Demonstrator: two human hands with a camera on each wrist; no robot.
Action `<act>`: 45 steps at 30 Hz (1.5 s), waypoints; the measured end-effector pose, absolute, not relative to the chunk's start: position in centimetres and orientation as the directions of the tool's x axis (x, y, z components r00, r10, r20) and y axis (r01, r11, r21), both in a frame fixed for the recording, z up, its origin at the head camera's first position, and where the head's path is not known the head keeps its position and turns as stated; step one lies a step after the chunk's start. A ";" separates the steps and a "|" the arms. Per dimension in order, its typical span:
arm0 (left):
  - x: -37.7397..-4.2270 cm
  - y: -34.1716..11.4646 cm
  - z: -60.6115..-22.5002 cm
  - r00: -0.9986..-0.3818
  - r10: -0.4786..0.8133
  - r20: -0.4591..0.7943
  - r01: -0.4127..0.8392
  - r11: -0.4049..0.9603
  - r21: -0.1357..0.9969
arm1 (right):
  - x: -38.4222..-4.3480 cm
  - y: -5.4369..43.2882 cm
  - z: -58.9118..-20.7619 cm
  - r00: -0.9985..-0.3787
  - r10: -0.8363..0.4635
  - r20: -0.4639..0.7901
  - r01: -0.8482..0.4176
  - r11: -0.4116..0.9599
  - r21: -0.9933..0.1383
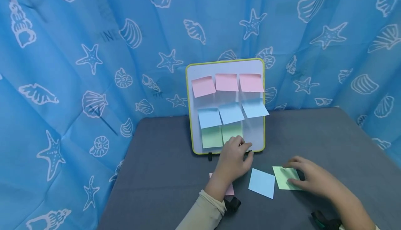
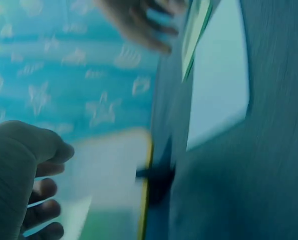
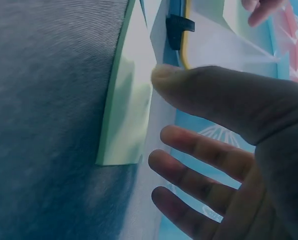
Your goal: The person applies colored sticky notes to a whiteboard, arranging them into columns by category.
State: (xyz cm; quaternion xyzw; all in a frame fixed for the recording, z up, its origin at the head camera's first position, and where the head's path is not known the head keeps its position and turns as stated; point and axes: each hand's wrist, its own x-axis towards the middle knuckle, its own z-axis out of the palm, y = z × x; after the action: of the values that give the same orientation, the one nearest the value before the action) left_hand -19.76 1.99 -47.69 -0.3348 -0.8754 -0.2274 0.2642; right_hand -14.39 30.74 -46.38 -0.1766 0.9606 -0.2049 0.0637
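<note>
A small whiteboard (image 1: pixel 257 132) with a yellow-green rim stands upright, bearing rows of pink sticky notes (image 1: pixel 227 82), blue sticky notes (image 1: pixel 231 113) and two green sticky notes (image 1: pixel 211 137). My left hand (image 1: pixel 233 158) is in front of its lower edge, fingers loosely bent and holding nothing; it partly covers the second green note. On the table, my right hand (image 1: pixel 311 177) hovers around a green sticky-note pad (image 3: pixel 129 105), thumb and fingers spread apart. In the right wrist view the thumb tip is right by the pad's edge, with nothing pinched.
A blue sticky-note pad (image 1: pixel 262 183) lies between the hands on the grey table (image 1: pixel 156 174). A pink pad (image 1: pixel 230 190) is mostly hidden under the left forearm. Small black feet (image 1: pixel 210 156) hold the board. Behind hangs a blue shell-patterned curtain (image 1: pixel 125 66).
</note>
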 end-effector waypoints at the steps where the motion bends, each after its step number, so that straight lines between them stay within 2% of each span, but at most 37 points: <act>1: -19.3 2.7 -47.7 -0.633 0.497 0.593 0.721 0.658 0.219 | -14.4 30.9 -46.4 -0.926 -0.373 -0.062 -0.314 0.849 -0.425; 4: -17.9 4.8 -48.1 -0.615 0.608 0.502 0.761 0.624 0.176 | -14.3 31.3 -46.7 -0.913 -0.401 -0.076 -0.331 0.836 -0.439; 8: -16.4 7.2 -48.7 -0.600 0.734 0.320 0.794 0.596 0.123 | -14.1 31.6 -47.2 -0.892 -0.445 -0.082 -0.358 0.804 -0.475; 13: -15.3 8.9 -48.9 -0.603 0.776 0.184 0.796 0.600 0.081 | -14.0 31.8 -47.3 -0.888 -0.441 -0.132 -0.318 0.794 -0.519; 21: -14.8 9.8 -49.3 -0.570 0.802 0.178 0.820 0.571 0.049 | -14.0 31.8 -47.0 -0.894 -0.422 -0.148 -0.299 0.811 -0.503; 30: -15.2 10.5 -49.7 -0.596 0.790 0.143 0.802 0.591 0.083 | -14.0 32.3 -46.8 -0.878 -0.459 -0.136 -0.340 0.797 -0.499; 37: -15.4 10.5 -49.8 -0.590 0.784 0.193 0.805 0.589 0.067 | -13.8 32.6 -46.8 -0.865 -0.489 -0.111 -0.369 0.770 -0.521; 45: -15.6 10.7 -50.0 -0.603 0.766 0.223 0.795 0.600 0.092 | -13.8 32.4 -46.9 -0.869 -0.485 -0.095 -0.382 0.780 -0.496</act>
State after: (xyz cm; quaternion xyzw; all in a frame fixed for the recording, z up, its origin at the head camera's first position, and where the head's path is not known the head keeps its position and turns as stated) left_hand -15.56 10.69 -50.01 -0.4380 -0.8907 -0.0911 0.0805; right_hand -13.80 32.43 -46.85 -0.2313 0.9371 -0.2374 0.1094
